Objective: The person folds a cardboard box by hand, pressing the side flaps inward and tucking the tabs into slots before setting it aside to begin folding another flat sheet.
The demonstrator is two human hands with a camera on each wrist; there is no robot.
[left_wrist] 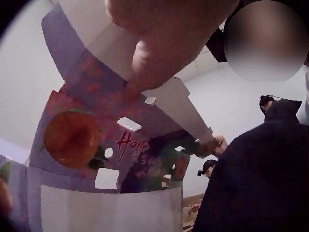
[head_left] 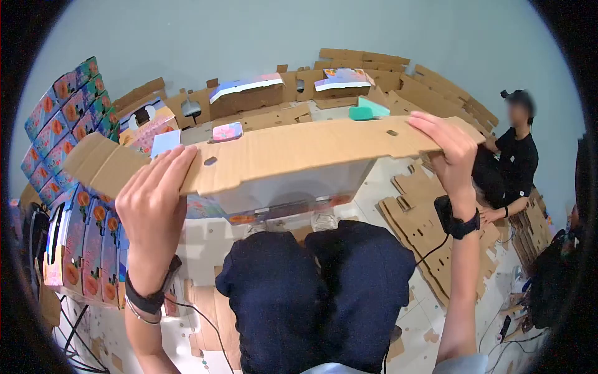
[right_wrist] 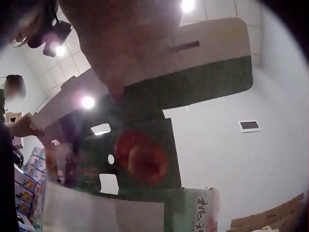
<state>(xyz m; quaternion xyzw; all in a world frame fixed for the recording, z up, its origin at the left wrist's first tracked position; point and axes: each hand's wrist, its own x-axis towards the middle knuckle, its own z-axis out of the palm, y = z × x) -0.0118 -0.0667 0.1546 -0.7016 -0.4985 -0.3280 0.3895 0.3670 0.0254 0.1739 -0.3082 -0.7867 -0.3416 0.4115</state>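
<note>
A partly folded cardboard fruit box stretches across in front of my knees, its plain brown flap uppermost. My left hand grips the flap near its left end, and my right hand grips it near the right end. Fingers lie over the brown face with thumbs underneath. In the left wrist view the left thumb presses the printed side, beside an orange picture and red lettering. The right wrist view shows peaches printed on green. Below the flap, the box's pale inner wall reaches down towards my shoes.
Printed boxes are stacked at the left, with more boxes standing nearer. Flat brown cardboard lies on the floor at right, near a seated person. Part-folded boxes and a green piece are beyond. Cables trail from my wrists.
</note>
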